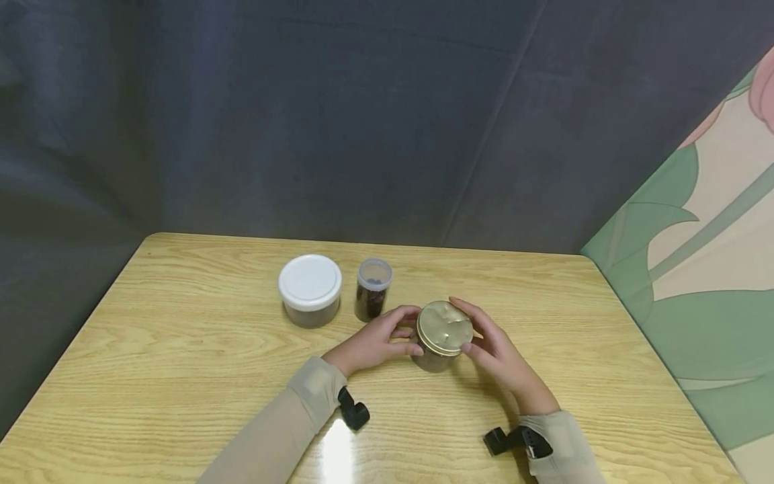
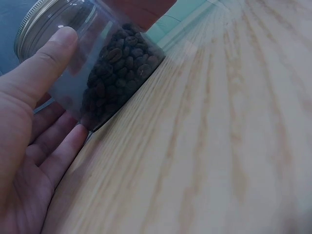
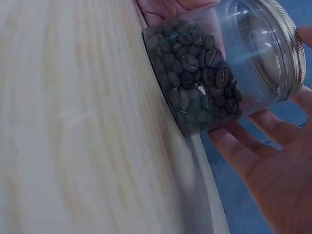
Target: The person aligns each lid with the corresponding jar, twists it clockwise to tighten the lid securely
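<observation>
A clear jar of coffee beans with a gold metal lid stands upright on the table, roughly half full. My left hand holds it from the left, with the thumb against its upper side and the other fingers curving round behind, one low near the base. From the right, my right hand grips the jar. Its thumb and forefinger are at the lid's rim, while other fingers reach along the jar's wall.
Left of the hands, a slim clear container with dark contents stands on the wooden table. Beside it is a round tub with a white lid. A dark curtain hangs behind the table, and a patterned panel borders its right side.
</observation>
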Tool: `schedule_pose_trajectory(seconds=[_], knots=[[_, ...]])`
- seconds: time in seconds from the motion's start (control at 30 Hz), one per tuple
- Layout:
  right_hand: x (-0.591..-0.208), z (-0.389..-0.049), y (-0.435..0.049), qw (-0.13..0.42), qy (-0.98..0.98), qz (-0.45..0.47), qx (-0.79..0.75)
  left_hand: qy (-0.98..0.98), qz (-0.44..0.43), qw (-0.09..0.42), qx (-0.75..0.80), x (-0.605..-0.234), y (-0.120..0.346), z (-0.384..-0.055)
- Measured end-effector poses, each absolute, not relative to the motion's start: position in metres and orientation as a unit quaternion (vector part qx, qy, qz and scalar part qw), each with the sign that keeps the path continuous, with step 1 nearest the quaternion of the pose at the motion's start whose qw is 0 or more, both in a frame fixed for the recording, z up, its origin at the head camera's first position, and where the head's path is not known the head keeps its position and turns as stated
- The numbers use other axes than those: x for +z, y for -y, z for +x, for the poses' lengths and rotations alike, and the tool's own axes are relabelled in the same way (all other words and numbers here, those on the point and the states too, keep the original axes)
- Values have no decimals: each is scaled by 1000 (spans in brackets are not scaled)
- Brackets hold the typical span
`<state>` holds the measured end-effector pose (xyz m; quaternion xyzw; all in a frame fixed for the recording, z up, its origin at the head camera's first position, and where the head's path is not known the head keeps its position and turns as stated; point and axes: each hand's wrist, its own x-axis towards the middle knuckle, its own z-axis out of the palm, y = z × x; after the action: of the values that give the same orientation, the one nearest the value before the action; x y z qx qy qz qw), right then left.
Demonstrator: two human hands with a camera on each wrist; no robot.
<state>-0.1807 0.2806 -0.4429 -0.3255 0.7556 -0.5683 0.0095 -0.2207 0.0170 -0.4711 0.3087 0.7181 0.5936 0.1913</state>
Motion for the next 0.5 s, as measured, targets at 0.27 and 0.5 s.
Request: schedule_pose_trajectory(seconds=[0.27, 0.5], knots=[[-443, -180, -280, -1, -769, -303, -563, -714, 309, 191, 599, -471, -17, -221], [-442, -178, -280, -11, -794, -259, -550, -717, 310, 188, 595, -472, -17, -221]])
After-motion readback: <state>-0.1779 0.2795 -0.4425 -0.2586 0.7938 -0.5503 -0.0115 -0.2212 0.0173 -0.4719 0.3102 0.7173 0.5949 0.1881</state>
